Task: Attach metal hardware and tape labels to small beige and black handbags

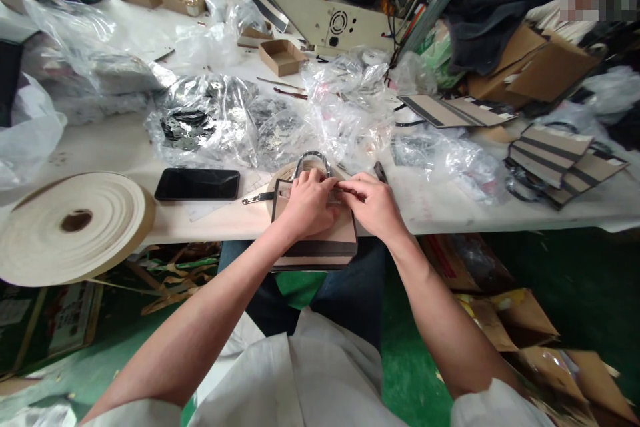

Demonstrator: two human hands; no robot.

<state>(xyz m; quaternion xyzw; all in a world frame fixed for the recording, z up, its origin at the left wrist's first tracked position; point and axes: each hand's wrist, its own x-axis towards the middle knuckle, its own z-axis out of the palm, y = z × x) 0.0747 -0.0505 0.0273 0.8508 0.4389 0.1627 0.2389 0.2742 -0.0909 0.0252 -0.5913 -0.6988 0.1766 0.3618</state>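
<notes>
A small beige handbag point(320, 247) with dark trim leans at the table's front edge, above my lap. Its dark, shiny handle point(313, 156) arches up behind my fingers. On the left side, a dark strap with a metal clasp point(256, 199) sticks out. My left hand point(313, 202) is closed over the bag's upper front, fingers bent around its top. At the bag's upper right corner, my right hand point(373, 203) pinches a thin dark strip; its far end is hidden by the fingers. Both hands almost touch.
Left of the bag lie a black phone point(197, 185) and a large roll of beige tape point(75, 227). Plastic bags of dark parts point(210, 113) spread behind. Flat striped bag panels point(555, 153) lie right. A small open carton point(283, 57) and a beige machine point(330, 23) stand farther back.
</notes>
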